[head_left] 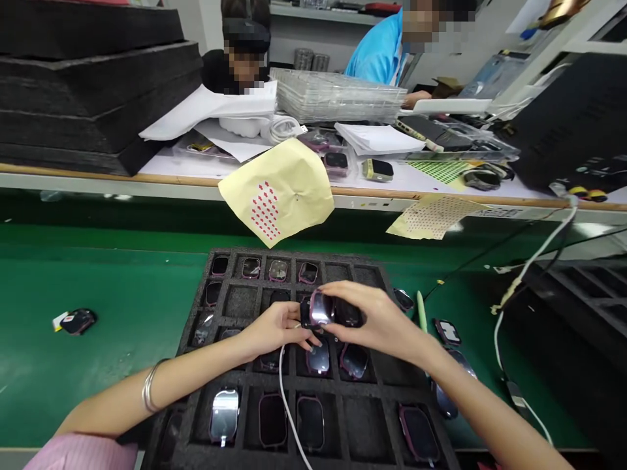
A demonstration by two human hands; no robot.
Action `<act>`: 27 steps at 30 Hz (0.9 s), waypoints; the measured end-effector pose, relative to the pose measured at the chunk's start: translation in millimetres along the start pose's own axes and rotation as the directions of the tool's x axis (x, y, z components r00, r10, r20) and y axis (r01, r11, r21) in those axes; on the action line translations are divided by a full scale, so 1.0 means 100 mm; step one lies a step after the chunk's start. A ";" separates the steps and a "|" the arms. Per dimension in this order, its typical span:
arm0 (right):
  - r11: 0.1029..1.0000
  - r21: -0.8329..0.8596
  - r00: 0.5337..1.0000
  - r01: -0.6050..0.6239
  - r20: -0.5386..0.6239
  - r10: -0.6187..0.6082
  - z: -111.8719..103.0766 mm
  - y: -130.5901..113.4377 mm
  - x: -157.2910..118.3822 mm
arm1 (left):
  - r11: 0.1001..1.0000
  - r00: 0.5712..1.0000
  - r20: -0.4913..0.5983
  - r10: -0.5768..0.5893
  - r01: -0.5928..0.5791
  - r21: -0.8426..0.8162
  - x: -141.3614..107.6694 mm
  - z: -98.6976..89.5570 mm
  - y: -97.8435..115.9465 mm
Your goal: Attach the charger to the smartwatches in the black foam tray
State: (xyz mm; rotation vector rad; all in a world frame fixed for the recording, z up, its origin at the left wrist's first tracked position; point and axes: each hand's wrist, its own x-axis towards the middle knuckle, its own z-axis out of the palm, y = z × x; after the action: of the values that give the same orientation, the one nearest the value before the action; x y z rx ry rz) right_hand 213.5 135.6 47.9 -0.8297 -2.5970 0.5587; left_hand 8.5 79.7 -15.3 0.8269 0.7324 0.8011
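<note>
My right hand grips a smartwatch with a shiny screen and purple frame between thumb and fingers, above a black foam tray. Close against the watch's left side, my left hand has its fingers curled. A white cable runs up into it; the cable's end is hidden. A small black part shows between the left fingers and the watch. Under the hands, compartments hold several watches, among them a purple-framed watch and a silver-screened watch.
A lone watch lies left on the green mat. More watches and a green pen are right of the tray. Behind runs a shelf with papers, plastic trays and stacked black foam. Two people are beyond.
</note>
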 end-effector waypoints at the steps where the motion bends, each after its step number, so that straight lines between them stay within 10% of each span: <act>1: 1.000 -0.004 1.000 0.025 0.009 -0.024 0.06 -0.04 -0.02 | 1.000 1.000 0.006 0.001 -0.001 0.003 0.00 0.00 0.00; 10: 0.968 -0.144 0.975 0.208 0.111 -0.193 0.25 -0.02 -0.02 | 0.990 0.996 -0.054 0.070 -0.063 0.123 0.00 0.03 -0.07; 27: 0.992 0.019 0.991 0.125 -0.059 -0.123 0.50 -0.04 -0.24 | 0.967 0.999 0.017 0.049 -0.052 0.250 -0.07 0.02 -0.04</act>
State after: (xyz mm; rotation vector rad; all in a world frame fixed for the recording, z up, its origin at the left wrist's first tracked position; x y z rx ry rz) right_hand 207.3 104.8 1.5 -0.6619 -2.5636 0.5193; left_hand 8.2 71.6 -15.7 1.0802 0.8160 0.7579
